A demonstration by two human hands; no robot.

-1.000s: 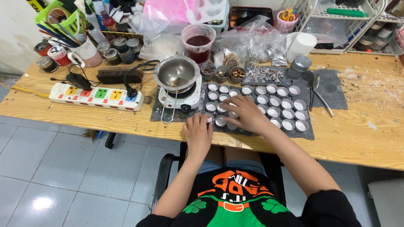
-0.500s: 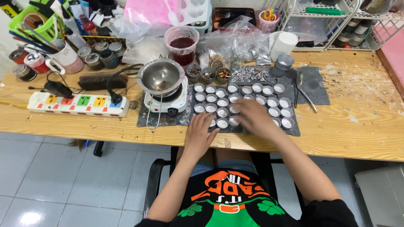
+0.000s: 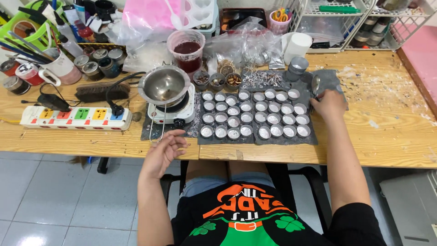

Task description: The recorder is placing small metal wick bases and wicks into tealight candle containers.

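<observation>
Several small round metal cups [image 3: 247, 115] filled with white stuff stand in rows on a dark grey mat [image 3: 309, 139] on the wooden table [image 3: 387, 136]. My right hand [image 3: 329, 105] rests at the mat's right end, its fingers closed on the handle of a metal spoon [image 3: 315, 85] that lies there. My left hand [image 3: 165, 149] hovers at the table's front edge, just below a small white hot plate [image 3: 175, 109]. It holds nothing, and its fingers are loosely curled and apart. A steel pot [image 3: 164, 85] sits on the hot plate.
A white power strip [image 3: 75, 117] lies at the left, with a brush [image 3: 101, 91] and a mug of brushes [image 3: 57, 68] behind it. A plastic cup of dark red liquid [image 3: 186, 50], small jars, plastic bags, a white cup [image 3: 299, 45] and wire racks crowd the back.
Both hands have left the rows of cups. My right hand went to the right, to the spoon. My left hand drew back to the table's front edge.
</observation>
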